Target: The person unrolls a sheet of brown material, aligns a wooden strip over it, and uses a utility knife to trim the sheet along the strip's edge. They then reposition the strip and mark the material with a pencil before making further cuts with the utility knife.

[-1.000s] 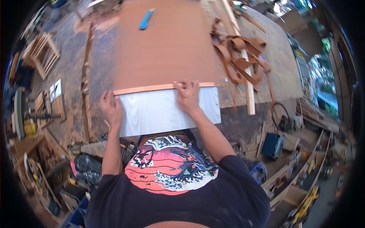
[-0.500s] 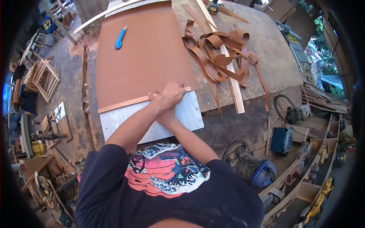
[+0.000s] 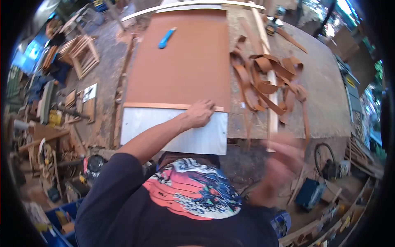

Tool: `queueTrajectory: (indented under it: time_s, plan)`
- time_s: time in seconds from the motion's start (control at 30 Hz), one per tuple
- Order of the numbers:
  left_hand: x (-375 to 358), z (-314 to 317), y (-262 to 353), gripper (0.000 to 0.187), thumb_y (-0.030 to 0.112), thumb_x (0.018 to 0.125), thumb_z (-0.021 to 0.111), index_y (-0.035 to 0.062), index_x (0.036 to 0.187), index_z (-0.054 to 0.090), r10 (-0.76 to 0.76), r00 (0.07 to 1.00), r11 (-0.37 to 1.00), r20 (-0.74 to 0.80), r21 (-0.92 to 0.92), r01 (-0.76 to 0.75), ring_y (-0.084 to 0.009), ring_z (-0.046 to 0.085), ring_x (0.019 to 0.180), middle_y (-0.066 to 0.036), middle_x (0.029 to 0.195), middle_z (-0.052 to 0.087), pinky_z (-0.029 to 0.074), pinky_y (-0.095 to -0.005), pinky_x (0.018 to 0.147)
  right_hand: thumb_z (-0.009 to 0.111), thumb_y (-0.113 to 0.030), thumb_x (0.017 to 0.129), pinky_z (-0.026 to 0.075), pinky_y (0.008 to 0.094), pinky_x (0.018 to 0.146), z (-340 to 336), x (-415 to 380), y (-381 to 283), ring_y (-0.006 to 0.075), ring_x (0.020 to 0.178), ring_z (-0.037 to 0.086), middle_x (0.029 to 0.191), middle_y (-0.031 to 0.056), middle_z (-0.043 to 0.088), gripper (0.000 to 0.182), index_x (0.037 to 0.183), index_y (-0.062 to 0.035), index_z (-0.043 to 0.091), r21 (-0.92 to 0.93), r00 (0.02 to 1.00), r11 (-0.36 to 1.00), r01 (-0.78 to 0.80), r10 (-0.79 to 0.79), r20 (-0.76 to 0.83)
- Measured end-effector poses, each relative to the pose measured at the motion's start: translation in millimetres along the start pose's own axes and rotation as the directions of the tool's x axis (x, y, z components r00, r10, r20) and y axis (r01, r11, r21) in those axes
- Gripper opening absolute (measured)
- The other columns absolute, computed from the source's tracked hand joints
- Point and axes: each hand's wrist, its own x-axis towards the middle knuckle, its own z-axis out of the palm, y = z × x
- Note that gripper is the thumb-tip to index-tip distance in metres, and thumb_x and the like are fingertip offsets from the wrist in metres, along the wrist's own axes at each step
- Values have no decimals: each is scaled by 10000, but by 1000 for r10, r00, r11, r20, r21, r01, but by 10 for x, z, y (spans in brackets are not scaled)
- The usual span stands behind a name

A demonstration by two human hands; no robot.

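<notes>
A brown leather-like sheet point(image 3: 185, 70) lies over a pale wood-grain board point(image 3: 177, 133), whose near part is bare. Along the sheet's near edge runs a thin wooden strip point(image 3: 156, 106). My left hand point(image 3: 200, 113) is closed with curled fingers over the strip's right part, pressing on it; the fingertips are partly hidden. Off to the right of the board, my right hand point(image 3: 284, 154) is raised and smeared by motion, so its fingers do not show clearly. A blue utility knife point(image 3: 166, 39) rests on the upper left of the sheet.
Tangled brown offcut strips point(image 3: 267, 78) lie right of the sheet, across a long wooden batten point(image 3: 271, 119). A cordless drill point(image 3: 271, 26) stands at the workbench's point(image 3: 325, 94) far side. On the floor at right are a teal case point(image 3: 308, 192) and a vacuum hose point(image 3: 319, 154).
My right hand has left the strip, where both hands were together, and swung out to the right. My left hand stays on the strip. The view has shifted.
</notes>
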Motion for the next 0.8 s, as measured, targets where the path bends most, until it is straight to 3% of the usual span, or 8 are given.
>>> queueTrajectory:
  time_s: [0.1, 0.13, 0.23, 0.43, 0.5, 0.6, 0.67, 0.8]
  plan:
    - [-9, 152, -13, 289, 105, 840, 590, -46, 1069, 684, -71, 997, 997, -15, -34, 70, -366, 593, 1141, -193, 1150, 629, 505, -467, 965, 470, -577, 1005, 531, 478, 773, -1055, 186, -407, 352, 808, 619, 817, 207, 602, 628, 1022, 39, 589, -164, 757, 865, 474, -495, -427]
    - [-17, 185, -25, 290, 102, 843, 594, -46, 1076, 683, -105, 994, 993, 2, -46, 105, -366, 593, 1149, -195, 1163, 631, 507, -468, 971, 738, -191, 953, 635, 365, 787, -915, 543, -913, 258, 1035, 689, 1281, 92, 606, 538, 1432, -165, 494, 98, 847, 879, 467, -476, 237]
    - [9, 93, -25, 288, 100, 857, 592, -47, 1088, 682, -27, 997, 1000, -66, 10, 28, -366, 603, 1137, -199, 1176, 634, 521, -465, 966, 620, -302, 998, 521, 374, 784, -609, 637, -1074, 182, 1050, 541, 1153, -48, 583, 272, 1205, -127, 593, 298, 776, 739, 604, -631, -9]
    - [20, 206, -57, 256, 101, 897, 575, -43, 1081, 680, -124, 991, 989, -56, -87, 119, -406, 647, 1057, -222, 1120, 659, 548, -485, 912, 1051, -262, 538, 541, 182, 675, -893, 273, -992, 92, 800, 601, 1016, -34, 554, 1031, 1284, -121, 353, 6, 863, 921, 390, -368, 346]
    - [15, 266, -70, 231, 122, 963, 538, -35, 1058, 678, -148, 984, 981, -101, -138, 133, -443, 681, 972, -247, 1082, 682, 566, -514, 850, 503, -390, 1030, 560, 402, 698, -920, -131, -217, 313, 747, 672, 786, 170, 663, 426, 1064, 24, 598, -142, 879, 900, 412, -351, 324]
    - [45, 166, 14, 203, 115, 922, 595, -22, 1035, 695, -242, 969, 949, -52, -219, 225, -404, 678, 992, -202, 1058, 691, 565, -488, 852, 559, -26, 874, 589, 369, 767, -101, -445, 400, 233, 839, 688, 1011, 157, 672, 447, 1309, 66, 599, 236, 836, 804, -545, 499, 228]
    - [25, 185, -9, 157, 93, 875, 657, -2, 976, 728, -8, 977, 1000, -213, -11, 6, -345, 670, 984, -147, 1039, 695, 564, -452, 851, 544, 97, 877, 600, 371, 773, -37, -780, 1128, 220, 931, 668, 1069, 146, 618, 600, 1467, 59, 442, 642, 727, 373, -670, 503, 467]
    - [48, 224, -12, 125, 118, 887, 638, 16, 859, 704, -9, 965, 999, -263, -35, 0, -326, 648, 960, -127, 986, 665, 560, -447, 807, 659, -12, 948, 565, 313, 718, 233, -1086, 1585, 162, 851, 670, 935, 78, 662, 374, 1303, 47, 559, 322, 755, 683, -655, 585, 294]
